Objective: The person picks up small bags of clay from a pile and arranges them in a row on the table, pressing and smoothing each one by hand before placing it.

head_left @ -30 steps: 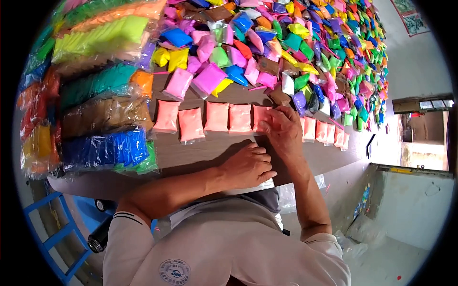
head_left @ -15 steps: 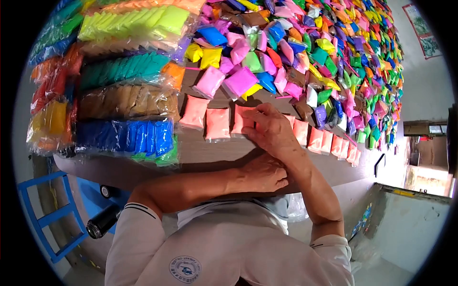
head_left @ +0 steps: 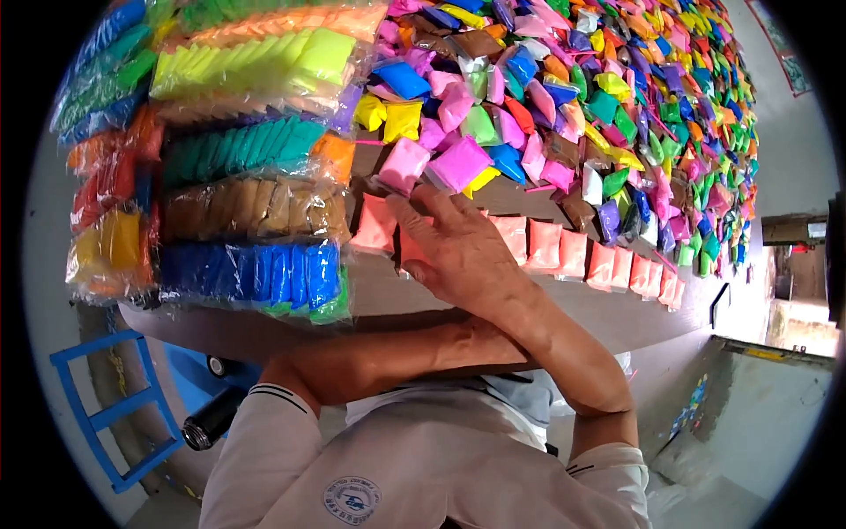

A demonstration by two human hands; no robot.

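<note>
My right hand [head_left: 454, 242] lies palm down over the row of small coral packets, fingers spread and touching the packets beneath. One coral packet [head_left: 374, 225] shows just left of its fingertips, and another [head_left: 412, 249] is partly covered by the fingers. Rightward from the hand, the row goes on with more coral packets [head_left: 544, 245], set side by side in clear wrappers. My left arm crosses under the right forearm along the table edge. Of my left hand [head_left: 487, 342] only the back shows, and its fingers are hidden.
Clear bags of blue [head_left: 256, 271], brown [head_left: 256, 210] and teal packets [head_left: 242, 150] are stacked at left. A large heap of mixed-colour packets [head_left: 546, 97] covers the table's far side. Below the table [head_left: 397, 286] stand a black bottle [head_left: 211, 419] and a blue frame [head_left: 119, 410].
My right hand has moved left along the coral row, and its fingers have gone from bunched to spread. My left hand has slid further under the right forearm. The view has shifted slightly.
</note>
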